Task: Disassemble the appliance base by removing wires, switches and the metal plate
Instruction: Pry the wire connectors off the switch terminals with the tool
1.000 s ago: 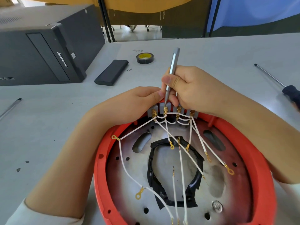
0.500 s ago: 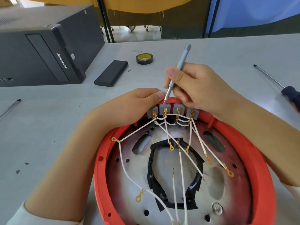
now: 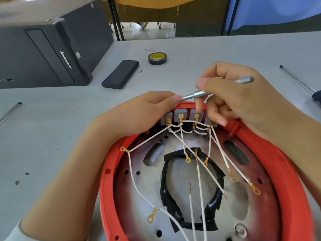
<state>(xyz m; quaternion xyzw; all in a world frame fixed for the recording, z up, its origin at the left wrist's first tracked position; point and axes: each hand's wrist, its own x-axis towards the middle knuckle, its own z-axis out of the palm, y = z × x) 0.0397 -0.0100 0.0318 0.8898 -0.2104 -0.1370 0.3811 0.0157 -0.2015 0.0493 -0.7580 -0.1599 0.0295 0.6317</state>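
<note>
the red base lies on the desk at its near edge, open side up, its far rim under both hands. inside it sits the metal plate, with a black taped loop around its middle opening. four grey switches stand in a row along the far rim, the row running left to right, brass terminals facing the near side. white wires fan from those terminals toward the near edge, ending in loose brass ring lugs that lie over the plate. the left hand rests on the far rim with fingers curled over it, thumb tip beside the leftmost switches. the right hand pinches a slim silver tool pen-style; its long axis runs nearly level, left to right, tip pointing left and touching or almost touching the left thumb just above the rim. toward the far left corner stands a black computer case, with a flat black box and a tape roll beside it. a screwdriver lies at the right edge, another shaft at the left edge.
</note>
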